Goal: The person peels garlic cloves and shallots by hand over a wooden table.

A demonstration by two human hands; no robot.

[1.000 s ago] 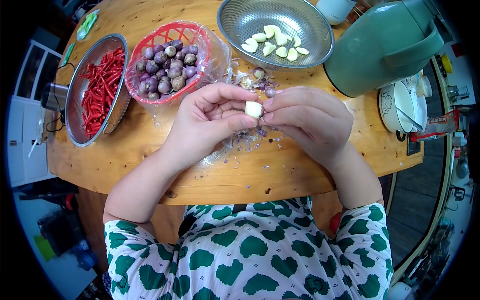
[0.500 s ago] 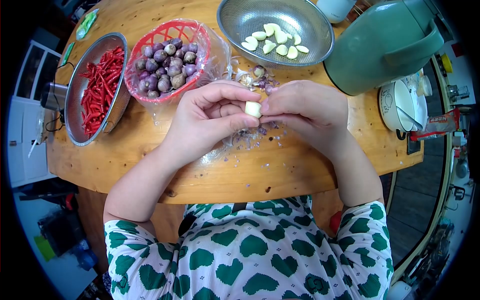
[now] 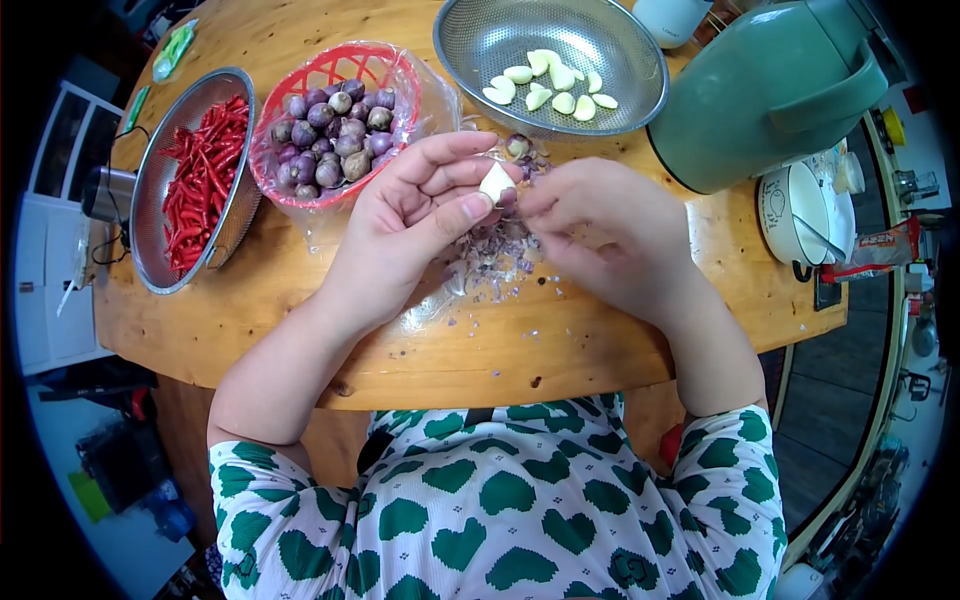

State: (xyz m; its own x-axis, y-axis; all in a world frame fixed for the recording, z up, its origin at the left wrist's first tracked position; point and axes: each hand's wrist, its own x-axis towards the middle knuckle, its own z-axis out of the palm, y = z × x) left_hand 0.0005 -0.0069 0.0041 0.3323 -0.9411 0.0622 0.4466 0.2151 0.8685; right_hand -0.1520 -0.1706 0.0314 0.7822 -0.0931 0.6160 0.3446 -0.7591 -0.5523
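Note:
Between the thumb and fingers of my left hand (image 3: 405, 215) is a pale, mostly peeled garlic clove (image 3: 496, 183), with a bit of purplish skin at its lower right. My right hand (image 3: 615, 235) is just right of the clove, its fingers curled and slightly blurred; whether they hold anything is hidden. Scraps of purple and white skin (image 3: 500, 255) lie on the wooden table below and behind the hands. Beyond them, several peeled cloves (image 3: 562, 76) sit in a metal strainer bowl (image 3: 460, 50). A red basket (image 3: 372, 62) lined with clear plastic holds purple-skinned bulbs (image 3: 350, 128).
At the left, a metal strainer (image 3: 143, 215) holds red chilies (image 3: 205, 180). A large green jug (image 3: 755, 100) stands at the right, near a white enamel bowl (image 3: 795, 212) with a utensil in it. A white container (image 3: 672, 20) is at the top.
The clove has been raised and tilted in my left hand, its pointed end now up. My right fingers have drawn away from it to the right.

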